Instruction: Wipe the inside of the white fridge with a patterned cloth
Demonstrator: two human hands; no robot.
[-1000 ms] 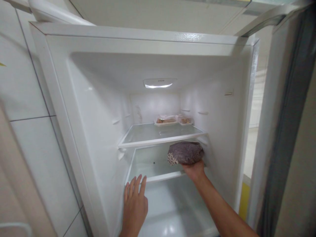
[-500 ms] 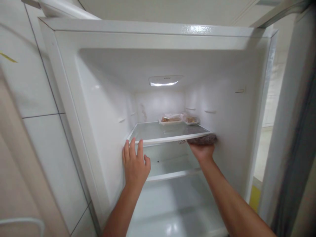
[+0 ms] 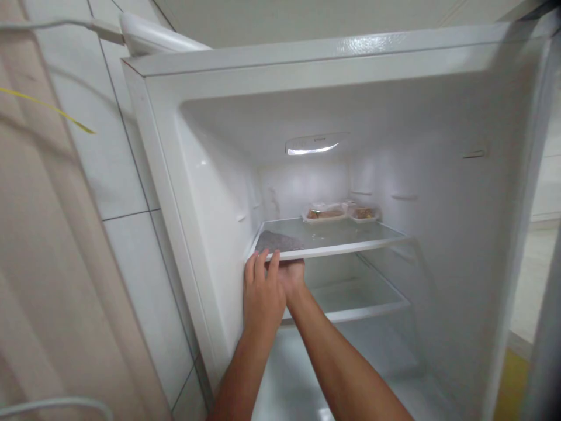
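Observation:
My left hand (image 3: 264, 295) is at the left front corner of the upper glass shelf (image 3: 346, 235) inside the refrigerator, its fingertips hooked over the white front edge. Beneath that same shelf, my right hand (image 3: 293, 276) reaches in palm up, close beside the left one. It presses a greyish-brown cloth (image 3: 278, 241) against the underside, and the cloth shows as a dark patch through the glass. The right fingers are mostly hidden behind the shelf's edge and my left hand.
Two wrapped food trays, a larger one (image 3: 325, 213) and a smaller one (image 3: 363, 214), stand at the back of the upper shelf. Below is a second glass shelf (image 3: 368, 311). The refrigerator's side walls enclose both arms. A tiled wall (image 3: 135, 280) stands to the left.
My right hand has carried the cloth from the right end of the shelf's underside to the left end. My left hand stays at the left corner. The view has shifted.

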